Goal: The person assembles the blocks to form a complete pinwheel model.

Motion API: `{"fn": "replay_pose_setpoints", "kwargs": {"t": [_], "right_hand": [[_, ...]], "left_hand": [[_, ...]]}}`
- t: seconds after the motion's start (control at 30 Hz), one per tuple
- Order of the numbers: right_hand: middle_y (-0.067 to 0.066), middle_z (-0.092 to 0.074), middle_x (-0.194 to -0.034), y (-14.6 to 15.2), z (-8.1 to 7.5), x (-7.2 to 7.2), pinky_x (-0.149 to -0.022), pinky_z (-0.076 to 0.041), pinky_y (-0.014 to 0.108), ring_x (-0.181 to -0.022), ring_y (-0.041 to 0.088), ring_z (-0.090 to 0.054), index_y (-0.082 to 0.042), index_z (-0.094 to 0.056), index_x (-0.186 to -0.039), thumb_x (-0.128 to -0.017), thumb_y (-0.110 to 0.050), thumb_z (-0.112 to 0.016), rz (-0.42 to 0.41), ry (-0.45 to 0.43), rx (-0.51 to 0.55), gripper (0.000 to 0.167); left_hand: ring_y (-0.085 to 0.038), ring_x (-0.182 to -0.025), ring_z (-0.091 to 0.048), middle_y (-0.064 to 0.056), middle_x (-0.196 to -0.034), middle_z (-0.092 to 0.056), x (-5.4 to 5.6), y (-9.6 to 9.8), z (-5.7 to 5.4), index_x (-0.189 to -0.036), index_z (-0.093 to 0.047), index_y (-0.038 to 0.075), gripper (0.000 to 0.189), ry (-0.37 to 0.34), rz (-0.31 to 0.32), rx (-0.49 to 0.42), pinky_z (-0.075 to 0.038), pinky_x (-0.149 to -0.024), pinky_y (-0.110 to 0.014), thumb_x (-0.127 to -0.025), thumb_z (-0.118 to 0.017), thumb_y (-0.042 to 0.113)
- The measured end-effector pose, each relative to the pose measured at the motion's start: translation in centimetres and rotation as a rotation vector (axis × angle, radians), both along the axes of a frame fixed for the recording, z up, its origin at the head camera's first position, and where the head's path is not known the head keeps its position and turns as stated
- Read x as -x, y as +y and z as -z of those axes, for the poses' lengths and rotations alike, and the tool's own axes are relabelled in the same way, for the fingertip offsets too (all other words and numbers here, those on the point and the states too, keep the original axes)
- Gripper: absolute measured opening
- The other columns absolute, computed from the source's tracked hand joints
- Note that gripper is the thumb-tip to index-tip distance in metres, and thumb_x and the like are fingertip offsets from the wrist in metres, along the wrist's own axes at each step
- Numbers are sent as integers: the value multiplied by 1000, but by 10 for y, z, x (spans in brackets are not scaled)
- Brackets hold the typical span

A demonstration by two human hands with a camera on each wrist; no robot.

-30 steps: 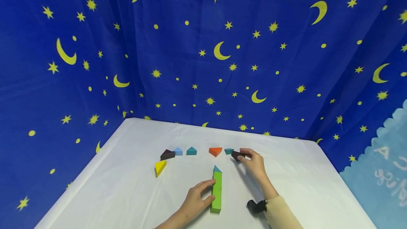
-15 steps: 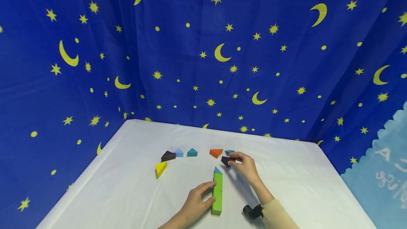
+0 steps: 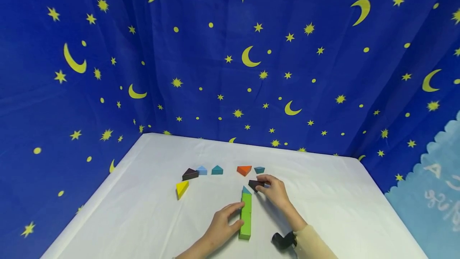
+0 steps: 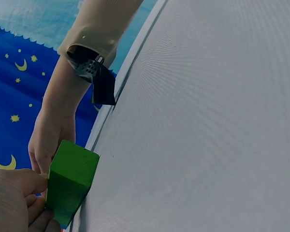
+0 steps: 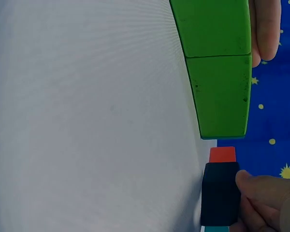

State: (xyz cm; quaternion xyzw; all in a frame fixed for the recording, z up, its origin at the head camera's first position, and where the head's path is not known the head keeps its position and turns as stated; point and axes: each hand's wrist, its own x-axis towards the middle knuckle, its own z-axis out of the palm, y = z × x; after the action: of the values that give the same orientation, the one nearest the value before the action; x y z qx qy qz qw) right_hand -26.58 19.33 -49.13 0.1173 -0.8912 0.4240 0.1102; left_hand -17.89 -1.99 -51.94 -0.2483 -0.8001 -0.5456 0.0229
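1. One yellow block (image 3: 182,190) lies toward the left edge of the white table (image 3: 125,219).
2. One dark triangular block (image 3: 190,174) sits just beyond it, nearer the far edge, with a light blue block (image 3: 202,170) close behind its right end.
3. One teal block (image 3: 217,170) stands farther along the far edge.
4. One left hand (image 3: 223,226) reaches in from the near edge, thumb and index finger spread well apart, fingertips touching the left side of the green blocks without wrapping round them.
5. Two green blocks (image 3: 246,217) form a line running away from the near edge, a blue pointed block (image 3: 246,190) at their far end; an orange block (image 3: 244,170) lies beyond.
6. One right hand (image 3: 274,193) pinches a black block (image 3: 253,185) between thumb and fingers, just right of the blue point; whether it touches the table is unclear.
7. One small teal block (image 3: 259,170) lies behind it.
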Motion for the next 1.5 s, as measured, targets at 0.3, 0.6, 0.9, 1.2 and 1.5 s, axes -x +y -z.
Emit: {"fn": "replay_pose_setpoints", "kwargs": {"t": [0.3, 0.6, 0.9, 1.2, 1.5], "right_hand": [[8, -70, -99, 9, 10, 7, -81, -54, 35, -94, 23, -65, -3, -71, -106, -87, -12, -67, 108, -152, 195, 21], [11, -70, -98, 8, 12, 9, -82, -54, 36, -94, 24, -65, 1, -70, -104, -86, -5, -65, 84, -231, 288, 20], [9, -69, -99, 2, 11, 5, -81, -53, 33, -91, 19, -64, -1, -71, -103, -86, -9, -67, 59, -249, 309, 19], [10, -69, -101, -4, 8, -2, -88, -50, 36, -96, 20, -62, 2, -69, -106, -86, -8, -67, 22, -276, 344, 22], [15, -69, -100, -9, -2, -9, -90, -49, 43, -95, 24, -63, 5, -68, -105, -87, -2, -63, -8, -290, 353, 20]], "left_hand": [[-24, -120, -52, -9, -128, -57, -1, 1, 0, -129, -55, 2, 44, -41, 11, -9, -42, -101, -35, -88, -66, 15], [-24, -119, -52, -10, -127, -58, 0, 1, -2, -128, -56, 2, 44, -48, 12, -9, -42, -100, -36, -87, -66, 15], [-24, -119, -52, -10, -127, -58, 0, 1, -3, -128, -56, 2, 44, -34, 5, -6, -42, -101, -36, -87, -66, 15], [-23, -120, -52, -9, -128, -57, 1, 0, -4, -129, -56, 3, 44, -40, 1, 0, -42, -101, -36, -88, -66, 16], [-26, -117, -54, -12, -125, -59, 0, 0, -2, -127, -56, 0, 44, 27, -2, -1, -44, -99, -36, -88, -67, 16]]}}
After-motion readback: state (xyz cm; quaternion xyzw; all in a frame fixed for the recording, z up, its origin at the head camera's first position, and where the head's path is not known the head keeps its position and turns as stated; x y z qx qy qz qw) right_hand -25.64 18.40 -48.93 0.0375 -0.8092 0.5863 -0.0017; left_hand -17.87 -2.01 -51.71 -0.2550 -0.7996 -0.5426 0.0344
